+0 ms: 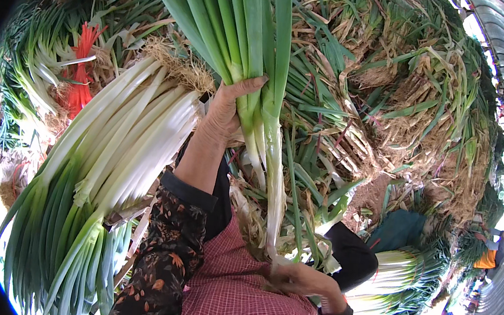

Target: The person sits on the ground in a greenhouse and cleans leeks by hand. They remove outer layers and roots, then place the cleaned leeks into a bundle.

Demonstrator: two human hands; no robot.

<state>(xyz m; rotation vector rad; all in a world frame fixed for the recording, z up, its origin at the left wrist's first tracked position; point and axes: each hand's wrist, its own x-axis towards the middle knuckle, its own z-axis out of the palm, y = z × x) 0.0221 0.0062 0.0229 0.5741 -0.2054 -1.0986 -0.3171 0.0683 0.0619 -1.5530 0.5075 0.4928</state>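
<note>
My left hand (232,103) grips several large green onions (239,28) where the green leaves meet the pale stalks, the thumb across the front. Their leaves rise past the top edge of the picture. One long white stalk (276,179) hangs lower than the others, with loose, translucent skin on it. Blurred, my right hand (305,280) is at the lower end of this stalk, in front of the red checked apron; its fingertips are unclear. Left of my left arm, a thick row of green onions with clean white stalks (142,130) lies with roots up and leaves hanging down.
Heaps of untrimmed onions with dry leaves and roots (447,106) fill the far side and right. Red ties (83,70) hang at the left. Stacked white-stalked onions (400,279) lie beyond my knee (353,255). Another person (489,245) is at the far right, under a ribbed roof.
</note>
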